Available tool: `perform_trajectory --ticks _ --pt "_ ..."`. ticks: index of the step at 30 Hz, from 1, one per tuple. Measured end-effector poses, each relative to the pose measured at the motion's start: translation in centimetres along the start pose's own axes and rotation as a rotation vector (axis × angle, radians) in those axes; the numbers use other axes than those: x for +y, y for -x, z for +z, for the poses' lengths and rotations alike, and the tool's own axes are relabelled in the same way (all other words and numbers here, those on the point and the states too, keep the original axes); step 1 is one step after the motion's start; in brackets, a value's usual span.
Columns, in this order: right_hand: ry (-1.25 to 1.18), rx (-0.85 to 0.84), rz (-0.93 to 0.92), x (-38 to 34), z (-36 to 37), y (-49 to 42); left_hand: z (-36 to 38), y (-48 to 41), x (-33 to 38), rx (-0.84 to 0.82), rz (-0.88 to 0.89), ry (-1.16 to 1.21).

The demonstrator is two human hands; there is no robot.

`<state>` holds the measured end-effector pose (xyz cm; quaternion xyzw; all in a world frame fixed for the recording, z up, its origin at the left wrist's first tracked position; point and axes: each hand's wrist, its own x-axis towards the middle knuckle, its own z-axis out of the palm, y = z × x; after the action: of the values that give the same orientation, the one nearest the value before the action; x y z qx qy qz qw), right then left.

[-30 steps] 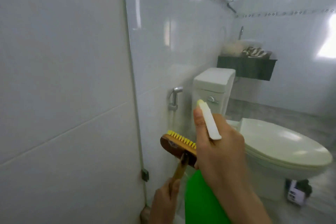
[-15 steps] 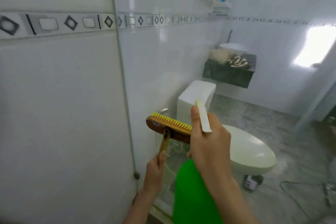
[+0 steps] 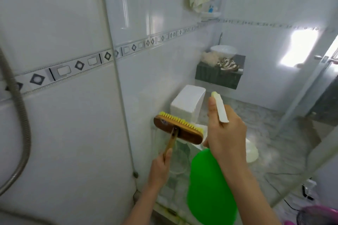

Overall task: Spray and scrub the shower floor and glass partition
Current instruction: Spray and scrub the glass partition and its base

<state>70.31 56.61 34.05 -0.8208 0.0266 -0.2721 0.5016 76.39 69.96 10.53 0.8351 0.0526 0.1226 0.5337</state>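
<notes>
clear glass partition (image 3: 161, 71), spraying step (judged): left hand (image 3: 160, 169) grips wooden yellow-bristled brush (image 3: 178, 130), right hand (image 3: 226, 135) clasps green plastic spray bottle (image 3: 210, 186); next, squeeze, then scrub.

**A tiled home bathroom**

Glossy white wall tiles (image 3: 64, 133) with a diamond-patterned border (image 3: 64, 70) line the room. A shower hose (image 3: 25, 124) hangs at near left. Beyond the glass partition (image 3: 164, 71) stands a toilet (image 3: 188, 102), with a washbasin (image 3: 223, 51) on a dark counter (image 3: 215, 77) farther off.
</notes>
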Motion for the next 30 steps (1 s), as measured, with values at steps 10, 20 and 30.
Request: perform_trajectory --ticks 10,20,30 --pt "-0.029 0.173 0.087 0.3 -4.3 3.8 -2.6 -6.5 17.7 0.193 0.261 0.153" --pt "0.004 0.188 0.098 1.2 -6.8 3.6 3.5 0.8 11.7 0.029 0.241 0.045" --pt "0.101 0.281 0.096 2.3 -12.9 1.7 8.9 5.1 11.8 0.007 0.22 0.146"
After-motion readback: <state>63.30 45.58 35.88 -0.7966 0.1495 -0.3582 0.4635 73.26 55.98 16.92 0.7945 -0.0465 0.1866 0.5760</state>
